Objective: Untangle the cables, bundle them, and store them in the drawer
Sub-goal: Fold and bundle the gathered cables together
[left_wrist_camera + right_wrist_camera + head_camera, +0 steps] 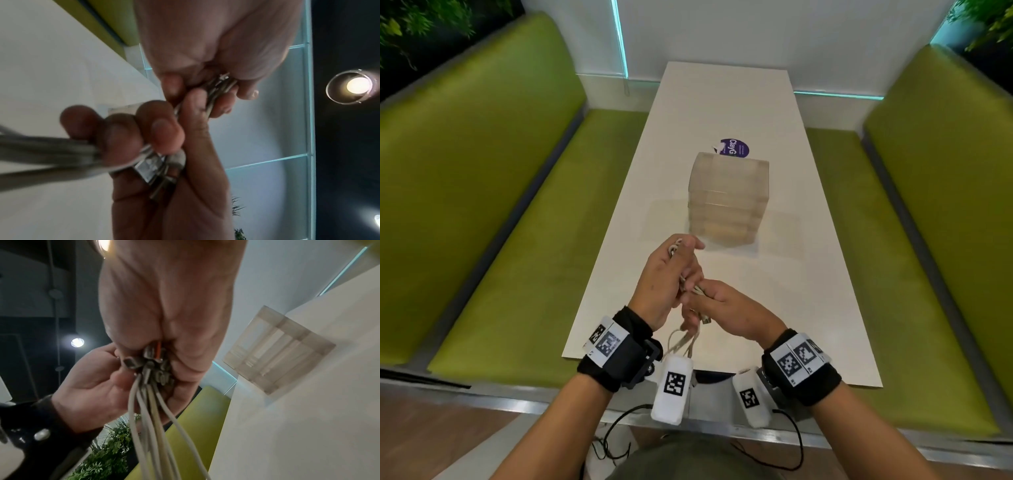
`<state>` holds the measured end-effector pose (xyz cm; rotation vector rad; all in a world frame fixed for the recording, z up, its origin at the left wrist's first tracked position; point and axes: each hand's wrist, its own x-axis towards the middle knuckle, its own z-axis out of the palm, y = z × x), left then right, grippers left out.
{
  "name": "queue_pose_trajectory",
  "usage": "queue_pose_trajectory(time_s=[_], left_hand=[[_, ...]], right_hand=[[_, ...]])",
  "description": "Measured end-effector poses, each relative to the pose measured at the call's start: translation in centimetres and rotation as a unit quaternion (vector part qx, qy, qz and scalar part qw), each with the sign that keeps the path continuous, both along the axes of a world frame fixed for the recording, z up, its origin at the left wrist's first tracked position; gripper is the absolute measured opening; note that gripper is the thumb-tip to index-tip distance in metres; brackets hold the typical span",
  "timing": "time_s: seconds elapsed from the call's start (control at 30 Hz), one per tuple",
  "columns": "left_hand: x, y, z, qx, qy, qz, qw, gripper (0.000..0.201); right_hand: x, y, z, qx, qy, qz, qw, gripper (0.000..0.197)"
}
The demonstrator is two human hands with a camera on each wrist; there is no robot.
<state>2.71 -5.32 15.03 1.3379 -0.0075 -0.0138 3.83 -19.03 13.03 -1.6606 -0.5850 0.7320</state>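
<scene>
Two hands at lower centre of the head view: left hand [666,284] and right hand [729,310], both curled round the cables [683,337]. Number of cables not countable; at least four pale strands [148,410] hanging at lower centre of the right wrist view, several metal plugs [152,366] bunched mid-frame, exact number unclear. One translucent drawer unit [727,197] at centre of the head view, four drawer fronts stacked. One white table [808,291]. One purple round sticker [736,148] just above the unit. Two green benches [500,222], left and right edges. Two wrist bands [616,349]. Two lit ceiling lamps [355,85] at right of the left wrist view.
</scene>
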Motion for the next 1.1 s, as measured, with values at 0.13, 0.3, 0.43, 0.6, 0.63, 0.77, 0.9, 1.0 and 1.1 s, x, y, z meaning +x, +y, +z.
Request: queue_pose_trajectory(time_s=[0.13, 0.3, 0.43, 0.6, 0.63, 0.77, 0.9, 1.0, 1.1], left_hand=[[0.0, -0.1, 0.1, -0.025, 0.017, -0.004, 1.000, 0.034], [-0.3, -0.7, 0.7, -0.033, 0.044, -0.004, 0.998, 0.044], [-0.3, -1.1, 1.0, -0.021, 0.062, 0.002, 0.998, 0.048], [0.1, -1.6, 0.9, 0.023, 0.038, 0.034, 0.998, 0.049], [0.1, -1.5, 0.8, 0.023, 0.035, 0.035, 0.998, 0.049], [0.1, -1.7, 0.9, 0.027, 0.021, 0.029, 0.999, 0.050], [0.3, -1.3, 0.7, 0.031, 0.005, -0.011, 0.999, 0.054], [0.2, -0.2, -1.0, 0.040, 0.001, -0.085, 0.996, 0.086], [-1.0, -0.3, -3.1, 0.084, 0.028, -0.144, 0.986, 0.097]], right_hand=[[-0.5, 0.3, -0.5, 0.055, 0.041, 0.008, 0.998, 0.033], [-0.9, 0.1, -0.8, 0.034, 0.025, 0.011, 0.999, 0.045], [-1.3, -0.2, -0.9, 0.027, 0.016, 0.000, 1.000, 0.038], [-1.7, 0.0, -0.9, 0.057, 0.036, -0.015, 0.998, 0.030], [-1.8, 0.1, -0.9, 0.056, 0.035, -0.024, 0.997, 0.031], [-2.1, 0.1, -0.8, 0.047, 0.029, -0.052, 0.997, 0.035], [-2.0, -0.2, -0.5, 0.065, 0.031, -0.071, 0.995, 0.036], [-1.6, -0.7, -0.4, 0.104, 0.034, -0.107, 0.988, 0.033], [-0.8, -1.3, 0.2, 0.155, 0.034, -0.153, 0.975, 0.044]])
